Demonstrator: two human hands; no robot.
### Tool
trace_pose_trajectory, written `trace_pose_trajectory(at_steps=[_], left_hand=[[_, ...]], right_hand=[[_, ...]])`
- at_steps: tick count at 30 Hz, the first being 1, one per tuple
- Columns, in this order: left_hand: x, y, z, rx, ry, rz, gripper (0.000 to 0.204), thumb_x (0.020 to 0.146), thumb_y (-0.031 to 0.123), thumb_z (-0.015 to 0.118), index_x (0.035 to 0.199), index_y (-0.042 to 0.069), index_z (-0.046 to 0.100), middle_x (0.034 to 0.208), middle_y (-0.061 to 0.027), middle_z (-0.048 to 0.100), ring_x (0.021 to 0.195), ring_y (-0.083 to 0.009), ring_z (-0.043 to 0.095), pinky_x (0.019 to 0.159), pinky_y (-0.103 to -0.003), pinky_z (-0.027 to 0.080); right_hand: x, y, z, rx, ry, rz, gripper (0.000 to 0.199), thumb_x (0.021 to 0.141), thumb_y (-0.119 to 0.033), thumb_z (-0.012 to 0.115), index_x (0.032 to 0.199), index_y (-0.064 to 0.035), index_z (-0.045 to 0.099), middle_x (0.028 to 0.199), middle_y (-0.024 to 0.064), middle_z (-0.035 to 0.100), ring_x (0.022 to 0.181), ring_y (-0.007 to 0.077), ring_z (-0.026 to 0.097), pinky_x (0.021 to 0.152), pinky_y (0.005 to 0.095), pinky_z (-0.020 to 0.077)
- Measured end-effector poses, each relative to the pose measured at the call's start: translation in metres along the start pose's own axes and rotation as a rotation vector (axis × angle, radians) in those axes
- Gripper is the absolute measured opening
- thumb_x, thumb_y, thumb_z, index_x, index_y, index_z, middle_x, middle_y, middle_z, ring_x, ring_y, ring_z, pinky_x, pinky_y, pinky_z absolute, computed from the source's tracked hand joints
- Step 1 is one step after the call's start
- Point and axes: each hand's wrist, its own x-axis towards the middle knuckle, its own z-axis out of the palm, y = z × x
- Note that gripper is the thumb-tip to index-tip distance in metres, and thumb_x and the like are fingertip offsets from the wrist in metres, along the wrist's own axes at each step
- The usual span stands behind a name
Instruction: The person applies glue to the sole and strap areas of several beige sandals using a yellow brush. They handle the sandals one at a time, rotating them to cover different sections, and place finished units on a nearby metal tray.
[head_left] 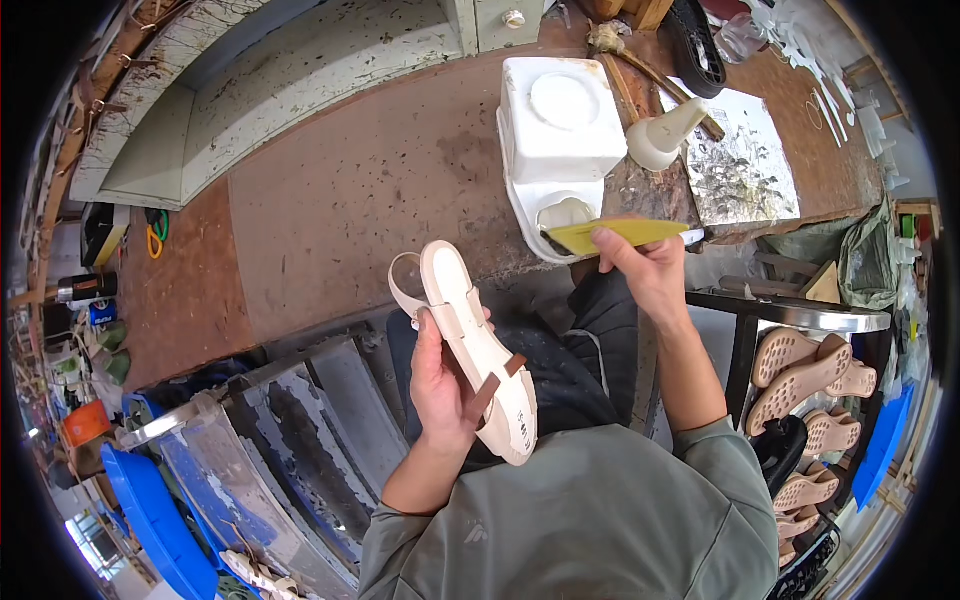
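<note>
My left hand [440, 385] is wrapped round a cream sandal [455, 310], held over my lap. Its sole faces down and its inner footbed shows, with dark marks on the end toward me. A heel strap loops out at the far end, and brown strips cross near the middle. In my right hand [645, 265] is a flat yellow-green piece [610, 234], pinched between thumb and fingers; its exact kind I cannot make out. Its left end lies over the round opening [568, 212] of a white plastic container [515, 190], partly hiding it.
A white box-shaped bottle [565, 120] stands on the brown bench [340, 180]. Right of it are a cream funnel-shaped nozzle [665, 135] and a stained paper sheet [740, 160]. Shoe soles [800, 375] fill a rack at right. Blue trays [150, 520] and scissors [156, 235] are at left.
</note>
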Motion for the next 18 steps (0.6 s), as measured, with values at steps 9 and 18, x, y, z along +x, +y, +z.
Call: trace_pose_trajectory(at_steps=[9, 18], left_hand=[[-0.032, 0.019, 0.053, -0.126, -0.028, -0.259, 0.050, 0.094, 0.048, 0.034, 0.112, 0.005, 0.051, 0.091, -0.0087, 0.059, 0.075, -0.0191, 0.063, 0.068, -0.039, 0.057], [-0.066, 0.022, 0.045, -0.028, -0.311, -0.202, 0.058, 0.093, 0.056, 0.024, 0.127, 0.012, 0.043, 0.109, -0.0063, 0.053, 0.101, -0.0208, 0.056, 0.081, -0.044, 0.053]], right_hand=[[-0.049, -0.065, 0.026, 0.488, -0.044, -0.181, 0.009, 0.081, -0.003, 0.063, 0.087, 0.0052, 0.062, 0.071, 0.0089, 0.062, 0.052, 0.0121, 0.056, 0.047, 0.0222, 0.0439], [-0.058, -0.089, 0.041, 0.216, -0.053, -0.639, 0.015, 0.075, -0.003, 0.067, 0.087, 0.0062, 0.063, 0.073, 0.0145, 0.064, 0.060, 0.0193, 0.060, 0.057, 0.0278, 0.0471]])
